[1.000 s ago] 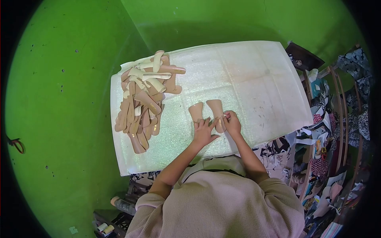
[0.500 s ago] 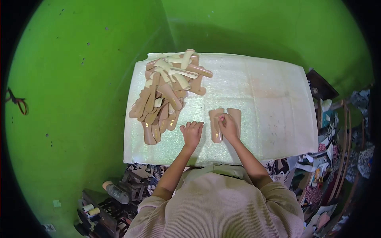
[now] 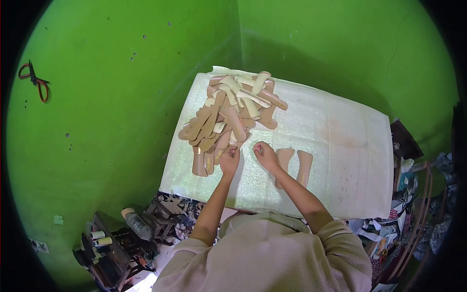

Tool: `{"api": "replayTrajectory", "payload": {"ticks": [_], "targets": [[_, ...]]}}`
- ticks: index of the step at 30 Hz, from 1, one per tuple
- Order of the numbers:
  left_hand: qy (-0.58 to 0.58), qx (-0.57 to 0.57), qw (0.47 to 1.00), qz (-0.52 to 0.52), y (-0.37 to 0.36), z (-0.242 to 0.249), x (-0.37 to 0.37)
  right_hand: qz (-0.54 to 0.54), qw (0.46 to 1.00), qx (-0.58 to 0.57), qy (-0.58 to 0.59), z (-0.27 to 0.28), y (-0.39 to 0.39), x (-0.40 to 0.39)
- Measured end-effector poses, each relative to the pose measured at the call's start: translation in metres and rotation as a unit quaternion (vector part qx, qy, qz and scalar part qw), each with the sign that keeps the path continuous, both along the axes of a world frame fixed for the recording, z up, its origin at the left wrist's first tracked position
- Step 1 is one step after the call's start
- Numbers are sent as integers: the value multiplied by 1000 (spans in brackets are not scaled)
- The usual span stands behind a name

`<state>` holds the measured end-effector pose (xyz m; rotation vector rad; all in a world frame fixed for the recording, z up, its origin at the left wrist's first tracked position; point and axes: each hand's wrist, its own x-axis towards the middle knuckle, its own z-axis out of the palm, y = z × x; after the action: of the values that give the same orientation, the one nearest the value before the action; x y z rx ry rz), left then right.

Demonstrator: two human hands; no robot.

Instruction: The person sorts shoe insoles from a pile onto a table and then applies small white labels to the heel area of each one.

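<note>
A heap of tan shoe insoles [image 3: 209, 117], some with gold lettering and mixed with cream-coloured pieces, lies on the white-covered table. At the heap's lower right edge is my left hand [image 3: 229, 159], its fingers curled beside a lettered insole [image 3: 199, 163]; what they grip, if anything, is hidden. My right hand [image 3: 265, 156] is closed in a pinch just right of the heap, with a tiny pale bit at its fingertips that I cannot make out. Two separate insoles, one left [image 3: 285, 158] and one right [image 3: 304, 165], lie beyond my right hand, partly covered by my forearm.
The white table cover [image 3: 350, 146] extends to the right. Scissors [image 3: 35, 82] hang on the green wall. A dark rack with thread spools [image 3: 101, 241] and a bottle [image 3: 138, 225] stand at lower left. Cloth scraps [image 3: 382, 243] pile up at lower right.
My right hand has left the two insoles and moved left toward the heap. My left hand has gone to the heap's edge, fingers now curled. The view has turned left.
</note>
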<state>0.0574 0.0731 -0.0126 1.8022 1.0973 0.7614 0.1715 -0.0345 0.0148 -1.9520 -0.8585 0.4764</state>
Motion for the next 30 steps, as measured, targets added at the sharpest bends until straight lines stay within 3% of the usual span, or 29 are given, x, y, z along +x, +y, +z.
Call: {"api": "replayTrajectory", "payload": {"ticks": [11,18,23,27,30], "targets": [[90,-57,994,36,32,-2,32,36,999,4,40,-6,-12,-18],[8,-61,998,25,36,-31,37,15,998,17,53,-4,-27,-20],[-71,-87,994,10,28,-35,25,-8,989,30,147,-6,-39,-14],[-158,-116,980,-25,1,-4,10,-41,961,101,253,-34,-40,-4],[-165,-134,976,-54,-17,10,-3,-69,931,49,355,4,-42,-2]]}}
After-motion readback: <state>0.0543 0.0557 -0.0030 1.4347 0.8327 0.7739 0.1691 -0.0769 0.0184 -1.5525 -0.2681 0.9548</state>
